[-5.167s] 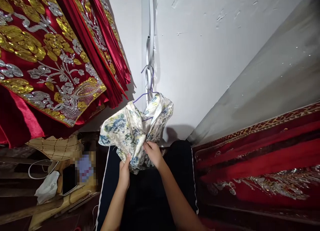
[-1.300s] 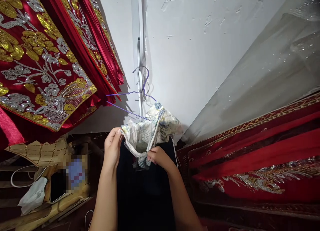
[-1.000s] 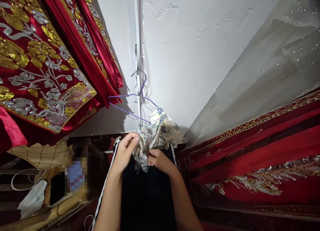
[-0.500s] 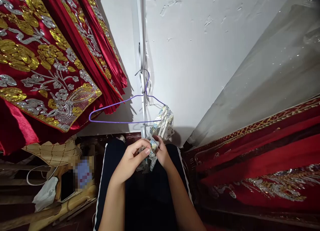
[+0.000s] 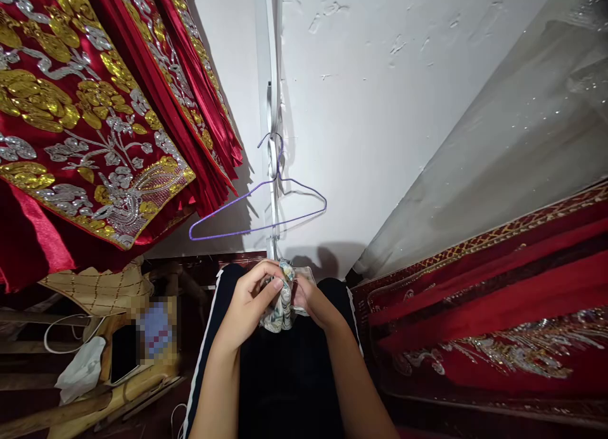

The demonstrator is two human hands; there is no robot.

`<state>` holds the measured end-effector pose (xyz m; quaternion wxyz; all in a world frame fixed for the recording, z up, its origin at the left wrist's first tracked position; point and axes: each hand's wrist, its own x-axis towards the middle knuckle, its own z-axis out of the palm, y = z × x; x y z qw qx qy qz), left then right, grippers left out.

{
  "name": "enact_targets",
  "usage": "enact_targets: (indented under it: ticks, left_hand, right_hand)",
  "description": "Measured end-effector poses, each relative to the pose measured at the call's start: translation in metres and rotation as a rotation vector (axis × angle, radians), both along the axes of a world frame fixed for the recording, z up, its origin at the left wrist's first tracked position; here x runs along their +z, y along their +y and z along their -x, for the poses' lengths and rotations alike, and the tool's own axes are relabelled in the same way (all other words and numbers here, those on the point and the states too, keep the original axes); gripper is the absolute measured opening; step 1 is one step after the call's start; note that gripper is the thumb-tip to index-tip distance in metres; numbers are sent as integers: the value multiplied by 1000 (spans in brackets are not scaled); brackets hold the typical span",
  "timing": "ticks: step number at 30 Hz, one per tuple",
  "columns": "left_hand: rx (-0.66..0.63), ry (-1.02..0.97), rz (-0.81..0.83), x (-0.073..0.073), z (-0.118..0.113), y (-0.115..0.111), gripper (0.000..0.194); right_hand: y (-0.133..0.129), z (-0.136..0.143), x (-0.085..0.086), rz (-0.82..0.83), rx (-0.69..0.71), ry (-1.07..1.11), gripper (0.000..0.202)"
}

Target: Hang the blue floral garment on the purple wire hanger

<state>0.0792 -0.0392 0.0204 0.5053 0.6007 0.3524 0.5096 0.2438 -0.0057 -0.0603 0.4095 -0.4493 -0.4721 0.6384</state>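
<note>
Bunched in front of my knees is a light floral-patterned cloth (image 5: 284,306), gathered into folds. My left hand (image 5: 254,296) pinches its upper left part between thumb and fingers. On the other side, my right hand (image 5: 311,299) is curled against the cloth, its fingertips partly hidden behind the folds. A thin purple clothes hanger (image 5: 237,234) hangs just beyond my hands with nothing on it, tilted lower on its left side. Its hook rests at a white vertical strip (image 5: 272,109) on the wall.
Red garments with gold and silver embroidery (image 5: 114,135) hang at the upper left. Another red embroidered fabric (image 5: 475,325) lies along the right, below a translucent plastic cover (image 5: 503,128). At lower left, a wooden chair (image 5: 137,388) holds a phone (image 5: 124,352) and a white tissue (image 5: 82,369).
The floral cloth has come off the hanger's right arm and is now bunched between my hands. The hanger has tilted and shifted right.
</note>
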Motion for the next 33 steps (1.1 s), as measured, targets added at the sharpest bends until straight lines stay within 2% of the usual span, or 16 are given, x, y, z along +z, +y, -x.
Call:
enact_targets:
  ticks: [3,5,7,10,12,13,14,16,18,19,21,23,26,29,33]
  left_hand:
    - [51,78,-94,5,-7,3,17]
    - [108,149,-137,7,-8,7,18]
    - [118,184,-124,5,-5,10,22]
    - [-37,261,-36,-7,5,13,36]
    - [-177,383,4,-19,13,13,42]
    - [-210,449,13,-24,19,14,41]
    - [-199,506,18,-28,24,14,38]
    - [-87,585,30,-31,38,15,29]
    - [18,630,36,-28,52,17,26]
    - [25,643,35,-24,58,18,27]
    - [-51,648,41,-16,66,17,34]
    - [-125,639,58,-11,69,14,39]
    - [-103,651,21,-12,69,11,42]
    - [35,728,-68,-22,77,17,42]
    - [292,1097,-80,-30,98,38,32]
  right_hand:
    - [-11,6,34,37,124,188,63]
    - [-16,6,50,-17,166,188,74]
    - [-17,1,61,-127,273,109,63]
    - [-12,-13,80,-336,404,-59,26]
    - [-4,-23,95,-498,348,-163,9]
    - [1,-28,103,-591,265,-210,8]
    - [7,-32,109,-684,148,-251,9]
    - [20,-37,116,-806,-114,-299,8]
    - [34,-35,116,-816,-290,-297,18]
    - [41,-32,113,-779,-305,-285,27]
    - [56,-24,103,-655,-226,-262,41]
    - [74,-15,90,-536,-148,-262,37]
    - [97,-10,72,-436,-185,-324,15]
    - [105,-23,59,-404,-236,-363,16]
    - [90,-55,56,-486,-200,-376,18]
